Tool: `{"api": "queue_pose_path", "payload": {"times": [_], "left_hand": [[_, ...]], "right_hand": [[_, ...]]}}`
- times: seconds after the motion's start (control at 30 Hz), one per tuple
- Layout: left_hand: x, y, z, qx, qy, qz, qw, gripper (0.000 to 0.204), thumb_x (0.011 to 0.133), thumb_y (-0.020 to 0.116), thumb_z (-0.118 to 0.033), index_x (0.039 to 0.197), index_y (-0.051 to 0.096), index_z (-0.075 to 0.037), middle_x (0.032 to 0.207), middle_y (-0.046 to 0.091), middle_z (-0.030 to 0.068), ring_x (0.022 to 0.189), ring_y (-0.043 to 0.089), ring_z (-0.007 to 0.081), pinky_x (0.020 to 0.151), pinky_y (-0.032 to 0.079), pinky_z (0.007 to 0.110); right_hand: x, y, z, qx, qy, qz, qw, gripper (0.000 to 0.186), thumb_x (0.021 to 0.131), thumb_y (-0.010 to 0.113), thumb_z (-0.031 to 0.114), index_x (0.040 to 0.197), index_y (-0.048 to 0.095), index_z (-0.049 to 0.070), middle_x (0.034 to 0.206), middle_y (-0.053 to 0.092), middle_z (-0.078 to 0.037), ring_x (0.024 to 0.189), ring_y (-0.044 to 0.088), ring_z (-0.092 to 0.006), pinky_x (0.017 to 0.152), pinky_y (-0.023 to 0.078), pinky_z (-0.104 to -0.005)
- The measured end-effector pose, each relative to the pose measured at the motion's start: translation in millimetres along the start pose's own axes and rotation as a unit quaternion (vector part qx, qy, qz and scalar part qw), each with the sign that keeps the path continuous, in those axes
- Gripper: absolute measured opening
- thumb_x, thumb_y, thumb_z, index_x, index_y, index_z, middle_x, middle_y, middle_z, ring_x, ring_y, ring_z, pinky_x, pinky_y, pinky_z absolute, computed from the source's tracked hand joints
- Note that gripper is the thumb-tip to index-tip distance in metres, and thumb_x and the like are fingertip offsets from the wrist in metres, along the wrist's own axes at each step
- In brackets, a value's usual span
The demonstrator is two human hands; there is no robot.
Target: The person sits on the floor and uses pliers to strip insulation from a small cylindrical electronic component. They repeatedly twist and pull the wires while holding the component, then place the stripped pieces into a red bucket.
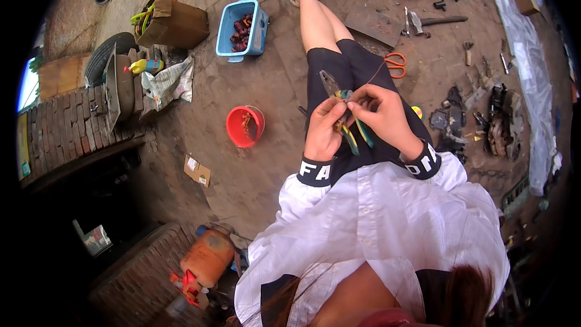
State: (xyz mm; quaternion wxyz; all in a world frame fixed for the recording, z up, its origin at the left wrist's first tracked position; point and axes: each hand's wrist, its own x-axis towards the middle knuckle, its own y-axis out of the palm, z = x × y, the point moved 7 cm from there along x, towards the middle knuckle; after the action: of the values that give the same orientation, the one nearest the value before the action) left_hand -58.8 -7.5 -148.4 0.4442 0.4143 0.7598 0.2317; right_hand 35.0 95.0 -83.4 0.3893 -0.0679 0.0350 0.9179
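Note:
Over my lap the fingertips of my two hands meet in a pinch. My left hand [322,130] is closed, thumb against fingers; what lies between them is too small to make out. My right hand [387,116] is also closed, and a thin copper-coloured wire [377,72] sticks up from beside its fingers. Beneath both hands are pliers [329,83] with grey jaws pointing away from me and green-and-yellow handles spread toward my waist. My fingers cover the pliers' middle, so whether they grip it is hidden.
Orange-handled scissors [396,65] lie right of my knees. A red bucket [242,127] with copper-coloured scraps and a blue bin [249,31] of dark reddish coils stand left. A hammer [445,20] and greasy metal parts [505,122] lie right. An orange gas cylinder [207,258] stands lower left.

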Motion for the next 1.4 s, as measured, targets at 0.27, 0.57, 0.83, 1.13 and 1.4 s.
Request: {"api": "queue_pose_path", "payload": {"times": [0.27, 0.57, 0.83, 1.13, 1.4], "left_hand": [[4.6, 11.1, -10.7, 0.010, 0.023, -0.002, 1.000, 0.009, 0.088, 0.068, -0.005, 0.096, 0.064, -0.006, 0.087, 0.063, 0.0005, 0.077, 0.058, 0.0095, 0.073, 0.050, 0.026], [16.9, 21.2, -26.1, 0.109, 0.046, -0.040, 0.992, 0.009, 0.087, 0.068, -0.003, 0.095, 0.064, -0.002, 0.091, 0.065, 0.0026, 0.080, 0.059, 0.0108, 0.072, 0.048, 0.026], [22.7, 25.5, -25.1, 0.141, 0.051, -0.045, 0.988, 0.012, 0.086, 0.069, 0.000, 0.097, 0.065, 0.001, 0.091, 0.064, 0.0030, 0.079, 0.057, 0.0082, 0.069, 0.045, 0.021], [13.9, -3.5, -56.5, 0.063, 0.105, -0.077, 0.990, 0.020, 0.094, 0.059, -0.005, 0.113, 0.060, -0.002, 0.117, 0.063, 0.0167, 0.111, 0.062, 0.0302, 0.096, 0.052, 0.041], [-13.1, -44.2, -107.6, 0.098, 0.175, -0.170, 0.965, 0.023, 0.094, 0.061, -0.010, 0.116, 0.057, -0.002, 0.111, 0.062, 0.0133, 0.110, 0.060, 0.0283, 0.099, 0.049, 0.040]], "right_hand": [[10.7, 3.6, -17.8, 0.107, -0.007, -0.016, 0.994, 0.006, 0.085, 0.067, 0.003, 0.086, 0.063, -0.001, 0.078, 0.064, 0.000, 0.066, 0.059, -0.0032, 0.056, 0.042, -0.0177], [29.7, -5.7, -22.7, 0.091, 0.036, -0.005, 0.995, 0.007, 0.085, 0.068, 0.004, 0.089, 0.064, 0.000, 0.080, 0.064, 0.001, 0.069, 0.055, -0.0006, 0.060, 0.043, -0.0169], [25.8, -10.9, -35.5, 0.164, 0.098, -0.091, 0.977, 0.005, 0.086, 0.065, 0.005, 0.089, 0.064, 0.001, 0.073, 0.061, 0.002, 0.059, 0.049, -0.0002, 0.051, 0.035, -0.0174], [71.9, -125.9, -72.7, 0.254, 0.032, -0.306, 0.917, 0.008, 0.091, 0.062, 0.010, 0.090, 0.060, 0.003, 0.070, 0.050, 0.003, 0.051, 0.035, -0.0023, 0.047, 0.027, -0.0202], [178.7, -191.1, -329.4, -0.069, 0.188, -0.384, 0.902, 0.023, 0.080, 0.072, 0.019, 0.087, 0.072, -0.003, 0.082, 0.071, -0.011, 0.077, 0.066, -0.0188, 0.071, 0.049, -0.0320]]}}
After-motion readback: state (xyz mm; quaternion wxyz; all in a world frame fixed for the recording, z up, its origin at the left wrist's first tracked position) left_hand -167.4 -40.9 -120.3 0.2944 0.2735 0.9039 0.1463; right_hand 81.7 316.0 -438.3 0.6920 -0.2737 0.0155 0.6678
